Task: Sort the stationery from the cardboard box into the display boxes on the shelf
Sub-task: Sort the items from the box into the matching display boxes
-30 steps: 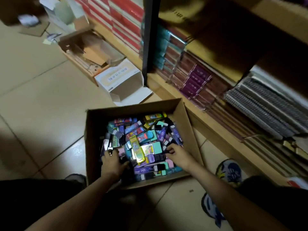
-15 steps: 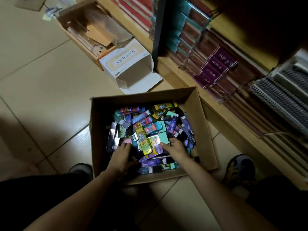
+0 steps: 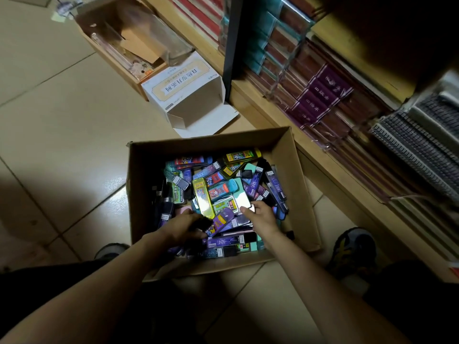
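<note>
Stationery (image 3: pixel 224 186) in cardboard box (image 3: pixel 296 177): left grip (image 3: pixel 179 228) holds some, right grip (image 3: pixel 262 216) touches it

Stationery shop: shelf (image 3: pixel 280 108) packed with wrapped notebooks (image 3: pixel 320 95)

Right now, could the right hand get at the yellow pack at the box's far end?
Probably yes: the yellow pack lies uncovered atop the pile, and the right hand, inside the cardboard box, has nothing between.

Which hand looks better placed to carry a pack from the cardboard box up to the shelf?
Probably the right hand: its fingertips touch the mint pack, and the shelf stands on that side. The left hand lies farther away.
</note>
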The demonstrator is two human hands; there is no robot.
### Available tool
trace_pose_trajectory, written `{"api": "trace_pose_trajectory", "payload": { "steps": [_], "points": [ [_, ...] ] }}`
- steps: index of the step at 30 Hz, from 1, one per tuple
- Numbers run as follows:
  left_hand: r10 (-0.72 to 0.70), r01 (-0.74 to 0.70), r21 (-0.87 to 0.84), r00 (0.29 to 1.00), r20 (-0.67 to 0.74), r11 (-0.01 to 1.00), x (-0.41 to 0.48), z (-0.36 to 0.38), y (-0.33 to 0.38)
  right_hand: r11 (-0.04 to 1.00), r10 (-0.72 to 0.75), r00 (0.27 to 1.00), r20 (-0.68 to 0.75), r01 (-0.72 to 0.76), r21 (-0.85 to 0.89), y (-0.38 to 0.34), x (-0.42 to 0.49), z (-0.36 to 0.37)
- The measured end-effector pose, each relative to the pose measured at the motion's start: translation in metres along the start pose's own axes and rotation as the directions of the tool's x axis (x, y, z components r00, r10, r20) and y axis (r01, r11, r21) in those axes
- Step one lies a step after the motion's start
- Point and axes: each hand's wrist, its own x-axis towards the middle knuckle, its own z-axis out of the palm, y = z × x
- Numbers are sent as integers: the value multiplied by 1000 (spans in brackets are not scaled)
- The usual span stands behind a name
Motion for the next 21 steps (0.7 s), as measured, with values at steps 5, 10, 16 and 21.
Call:
{"api": "trace_pose_trajectory", "payload": {
  "steps": [5, 10, 16, 21],
  "points": [
    [-27, -55, -407, 981, -191, 912, -2, -3, 10, 981, -147, 988, -39, 141, -135, 1, 2, -10],
    [-129, -136, -687, 938, -321, 714, -4, -10, 36, 989, -150, 984, -98, 148, -22, 2, 4, -24],
    [-184, -199, -794, 913, -363, 575, 3, -15, 52, 976, -207, 956, -210, 186, -117, 6, 8, -26],
    [-211, -234, -840, 903, -374, 490, 14, -19, 54, 991, -111, 982, -154, 97, -95, 5, 8, -13]
  ]
}}
